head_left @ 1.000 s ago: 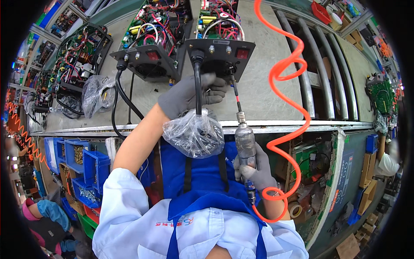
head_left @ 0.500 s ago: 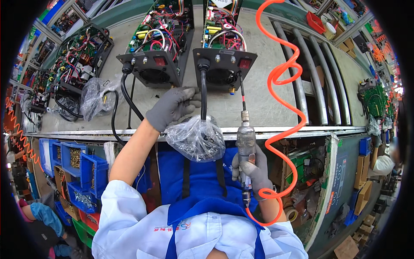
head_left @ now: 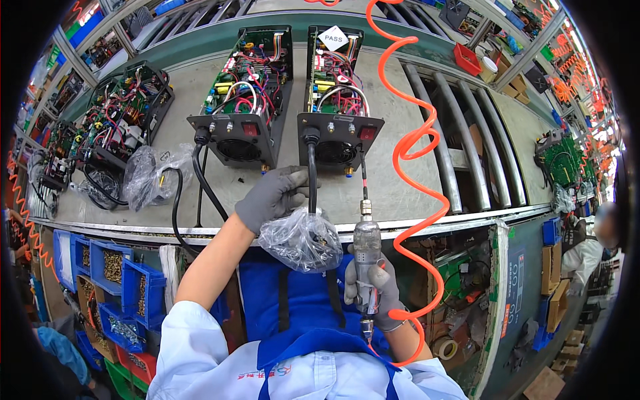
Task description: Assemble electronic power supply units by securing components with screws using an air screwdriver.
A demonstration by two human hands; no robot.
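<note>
In my right hand (head_left: 381, 283) is a grey air screwdriver (head_left: 367, 250), held upright with its long thin bit pointing away from me. The bit's tip meets the lower right part of the black end panel on the right power unit (head_left: 340, 137), beside its fan. My left hand (head_left: 270, 200), in a grey glove, has its fingers curled beside that unit's black power cord (head_left: 312, 177); what they may hold is hidden. Below it, a clear plastic bag (head_left: 300, 243) wraps the cord's end and hangs over the bench edge. A second open power unit (head_left: 243, 137) stands to the left.
An orange coiled air hose (head_left: 427, 193) loops down on the right to the screwdriver. Metal rollers (head_left: 460, 140) lie right of the bench. More circuit units (head_left: 127, 113) and a bagged cord (head_left: 157, 177) sit at left. Blue bins (head_left: 110, 267) of screws hang below the edge.
My view has shifted, so the bench and units sit lower in the picture. The screwdriver stays at the right unit's panel, and my left hand stays by the cord.
</note>
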